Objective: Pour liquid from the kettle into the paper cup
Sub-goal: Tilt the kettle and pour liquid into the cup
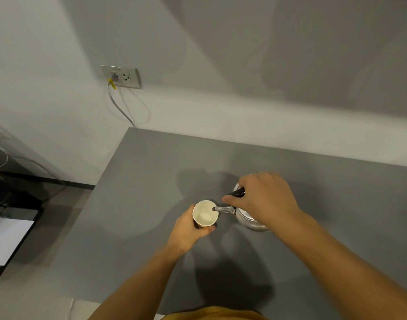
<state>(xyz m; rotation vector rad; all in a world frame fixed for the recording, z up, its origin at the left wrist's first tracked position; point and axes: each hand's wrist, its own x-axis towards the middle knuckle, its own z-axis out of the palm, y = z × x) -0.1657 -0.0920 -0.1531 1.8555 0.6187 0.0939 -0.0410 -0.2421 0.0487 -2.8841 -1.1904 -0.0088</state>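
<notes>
Meanwhile, near the lower middle of the frame, the left hand (186,232) wraps the paper cup (205,213) above the grey tabletop (137,181). Right hand (265,199) clenches the black handle of the metal kettle (248,219), its spout over the cup's rim.

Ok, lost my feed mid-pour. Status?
Left hand grips paper cup. Right hand holds kettle handle, spout over cup rim. Nothing in the way.
</notes>
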